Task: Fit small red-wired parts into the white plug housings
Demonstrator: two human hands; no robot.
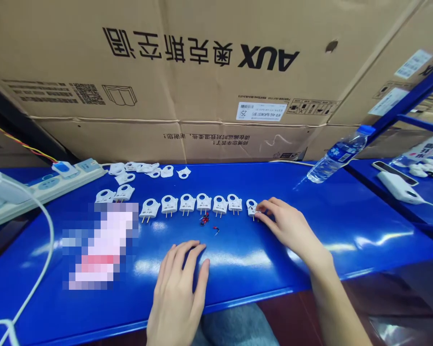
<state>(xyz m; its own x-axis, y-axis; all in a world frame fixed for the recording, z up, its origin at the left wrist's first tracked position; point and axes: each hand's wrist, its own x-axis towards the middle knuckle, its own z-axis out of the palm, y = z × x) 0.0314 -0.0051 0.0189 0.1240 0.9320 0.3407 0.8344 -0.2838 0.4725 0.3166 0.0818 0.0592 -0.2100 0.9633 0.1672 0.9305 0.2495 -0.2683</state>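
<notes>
Several white plug housings (203,203), each with a round hole at the top and two metal pins, form a row on the blue table. At the row's right end, my right hand (292,221) grips the edge of another white plug housing (251,207) between thumb and fingers. My left hand (180,283) lies open near the table's front, fingers stretched out, holding nothing. Beyond its fingertips is a small pile of red and black parts (204,219), too small to make out. One more small red part with thin leads (216,230) lies beside the pile.
More white ring-topped pieces (135,168) lie at the back left. A power strip (48,185) and white cable (50,230) run along the left. A water bottle (339,154) leans on the blue frame at right. A large cardboard box (202,96) stands behind.
</notes>
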